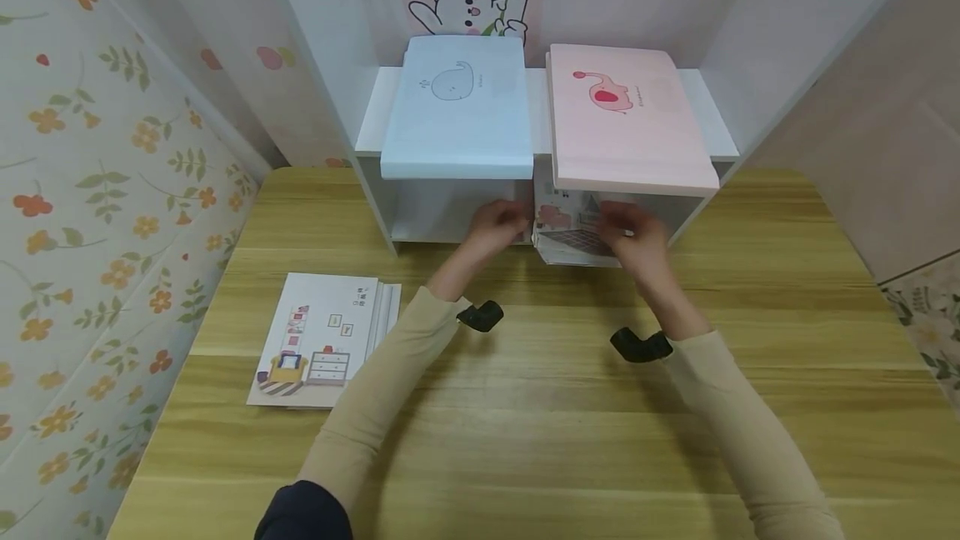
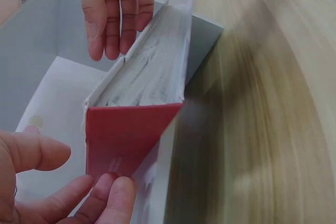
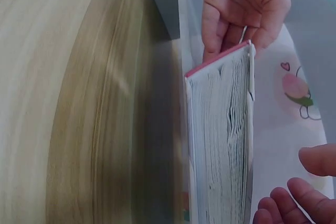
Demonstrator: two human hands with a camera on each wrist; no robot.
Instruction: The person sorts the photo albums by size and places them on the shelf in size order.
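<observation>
A thick book (image 1: pixel 576 232) with a printed cover and a red spine (image 2: pixel 126 135) sits in the lower right part of a white shelf, its front edge sticking out. My left hand (image 1: pixel 495 227) is at the spine, its fingertips touching the red surface in the left wrist view. Over the other side of the book is my right hand (image 1: pixel 637 240), fingers loosely extended; the right wrist view shows its fingers (image 3: pixel 304 203) apart from the page edges (image 3: pixel 223 129). Above lie a light blue book-like block (image 1: pixel 457 107) and a pink one (image 1: pixel 630 115), on the upper board.
The white shelf (image 1: pixel 322 48) stands at the back of a wooden table (image 1: pixel 540 440). Left of my left forearm lies a small stack of white books (image 1: pixel 322 340) with a furniture drawing. A floral curtain (image 1: pixel 105 273) hangs along the left side.
</observation>
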